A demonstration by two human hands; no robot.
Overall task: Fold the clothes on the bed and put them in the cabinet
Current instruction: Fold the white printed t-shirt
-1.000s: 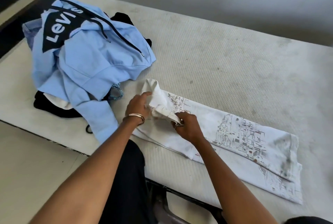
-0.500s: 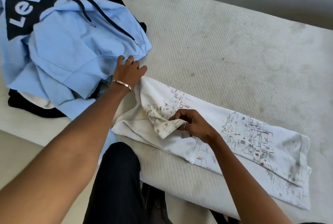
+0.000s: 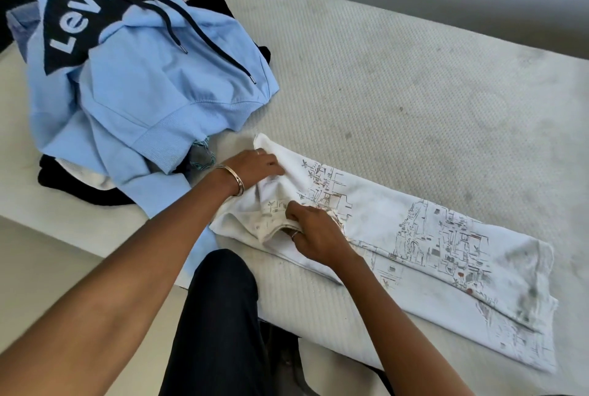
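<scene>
a heap of clothes sits on the mattress (image 3: 398,83) toward ten o'clock: a light blue hoodie (image 3: 153,86) on top, black garments (image 3: 79,188) under it, its cuff lying just beside the near end of the white printed shirt (image 3: 430,236). the shirt lies folded into a long strip, its long axis running from about ten o'clock to four o'clock, hem at the four o'clock end. the left hand (image 3: 251,169), bangle on the wrist, has fingers curled into the bunched cloth at the ten o'clock end. the right hand (image 3: 315,233) pinches a folded sleeve there.
</scene>
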